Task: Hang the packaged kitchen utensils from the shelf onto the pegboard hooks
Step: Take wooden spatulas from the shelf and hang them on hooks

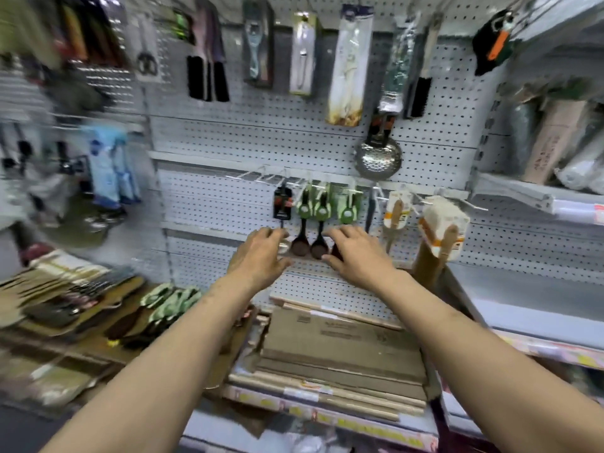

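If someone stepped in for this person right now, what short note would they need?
Left hand: up at the pegboard, fingers loosely curled beside the hanging spoons; whether it grips anything cannot be told.
Right hand: fingers at the bowl of the rightmost spoon; its grip is unclear.
Done: three green-carded dark spoons hang in a row on the hooks, with a black-carded utensil to their left.
Left: more green-carded spoons lie on the shelf at lower left, along with other utensils, too blurred to name. Free hooks show above the row.
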